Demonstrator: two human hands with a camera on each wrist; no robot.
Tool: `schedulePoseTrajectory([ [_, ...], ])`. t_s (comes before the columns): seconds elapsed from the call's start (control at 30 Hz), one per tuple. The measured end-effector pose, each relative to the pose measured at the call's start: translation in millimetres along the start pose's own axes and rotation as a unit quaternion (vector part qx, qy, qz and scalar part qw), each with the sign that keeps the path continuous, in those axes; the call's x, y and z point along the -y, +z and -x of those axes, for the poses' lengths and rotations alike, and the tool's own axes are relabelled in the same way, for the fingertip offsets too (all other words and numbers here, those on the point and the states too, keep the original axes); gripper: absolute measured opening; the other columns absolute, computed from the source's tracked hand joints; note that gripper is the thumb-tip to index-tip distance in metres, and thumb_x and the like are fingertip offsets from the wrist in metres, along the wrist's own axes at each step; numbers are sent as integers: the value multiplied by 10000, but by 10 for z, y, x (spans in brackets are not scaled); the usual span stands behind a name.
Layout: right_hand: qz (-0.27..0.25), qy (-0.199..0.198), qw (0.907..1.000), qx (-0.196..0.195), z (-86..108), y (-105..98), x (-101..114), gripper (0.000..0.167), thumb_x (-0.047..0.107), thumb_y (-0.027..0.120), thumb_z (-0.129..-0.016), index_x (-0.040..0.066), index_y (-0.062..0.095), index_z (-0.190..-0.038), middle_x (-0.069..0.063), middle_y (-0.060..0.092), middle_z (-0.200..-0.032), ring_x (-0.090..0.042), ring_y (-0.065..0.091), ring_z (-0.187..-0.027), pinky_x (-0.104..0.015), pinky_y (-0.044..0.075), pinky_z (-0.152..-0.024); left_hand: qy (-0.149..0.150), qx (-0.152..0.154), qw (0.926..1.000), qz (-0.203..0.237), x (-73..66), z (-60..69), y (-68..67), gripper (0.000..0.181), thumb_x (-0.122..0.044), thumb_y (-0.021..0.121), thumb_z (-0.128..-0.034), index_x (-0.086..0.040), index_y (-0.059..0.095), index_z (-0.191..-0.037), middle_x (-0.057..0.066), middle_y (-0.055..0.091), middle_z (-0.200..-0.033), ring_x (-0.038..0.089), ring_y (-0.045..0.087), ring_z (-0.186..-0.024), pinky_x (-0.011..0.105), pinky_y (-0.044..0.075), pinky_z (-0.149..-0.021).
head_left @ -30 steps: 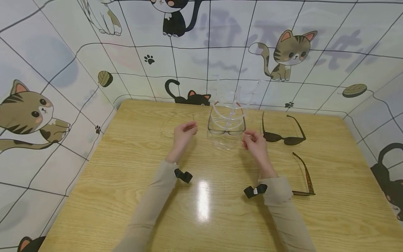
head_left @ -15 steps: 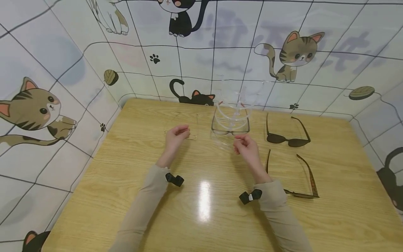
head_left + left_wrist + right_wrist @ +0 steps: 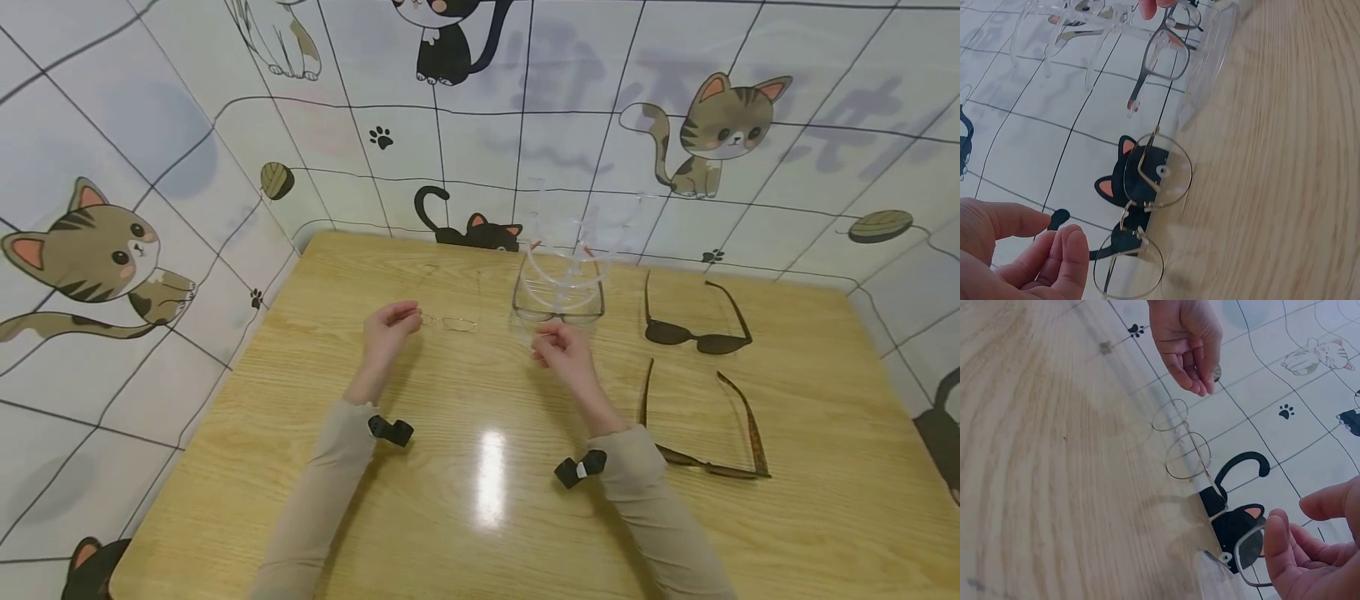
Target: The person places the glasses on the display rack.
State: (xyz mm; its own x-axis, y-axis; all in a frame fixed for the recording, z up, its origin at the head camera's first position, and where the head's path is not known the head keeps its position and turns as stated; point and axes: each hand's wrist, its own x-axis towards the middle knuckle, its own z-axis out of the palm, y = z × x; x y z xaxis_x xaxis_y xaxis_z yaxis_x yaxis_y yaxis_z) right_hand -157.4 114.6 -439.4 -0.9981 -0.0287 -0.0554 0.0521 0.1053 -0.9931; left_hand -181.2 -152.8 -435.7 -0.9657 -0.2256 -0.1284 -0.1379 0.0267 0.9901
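Note:
Thin gold-rimmed eyeglasses point(image 3: 459, 324) rest on the table, left of a clear display stand point(image 3: 576, 268). My left hand point(image 3: 387, 329) hovers beside their left lens; in the left wrist view a gap shows between thumb and fingers, with nothing held. Grey-framed eyeglasses point(image 3: 558, 317) sit low on the stand, their lenses facing me. Just in front of them is my right hand point(image 3: 564, 354), fingers loosely bent. In the right wrist view this right hand point(image 3: 1322, 550) covers part of the grey frame, and its thumb and fingertips stand apart.
Dark sunglasses point(image 3: 697, 338) lie right of the stand with temples spread. Nearer me, brown tortoiseshell glasses point(image 3: 708, 468) lie beside my right forearm. A cat-patterned sheet point(image 3: 570, 142) rises behind the table's back edge.
Both hands have shifted left: the left one across the gold eyeglasses to their left side, the right one from the stand's right side to its front. The head view has turned slightly left.

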Motion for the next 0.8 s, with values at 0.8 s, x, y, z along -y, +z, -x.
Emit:
schedulePoseTrajectory([
  [0.8,341,435,9976,415,-251,535,-70,265,39,568,-912,-107,585,-1132,-222,634,-982,-259,644,-854,-294,560,-740,-299,-774,9962,-282,162,-289,-278,277,-49,589,-903,60,605,-1157,84,587,-997,94,562,-804,253,515,-806],
])
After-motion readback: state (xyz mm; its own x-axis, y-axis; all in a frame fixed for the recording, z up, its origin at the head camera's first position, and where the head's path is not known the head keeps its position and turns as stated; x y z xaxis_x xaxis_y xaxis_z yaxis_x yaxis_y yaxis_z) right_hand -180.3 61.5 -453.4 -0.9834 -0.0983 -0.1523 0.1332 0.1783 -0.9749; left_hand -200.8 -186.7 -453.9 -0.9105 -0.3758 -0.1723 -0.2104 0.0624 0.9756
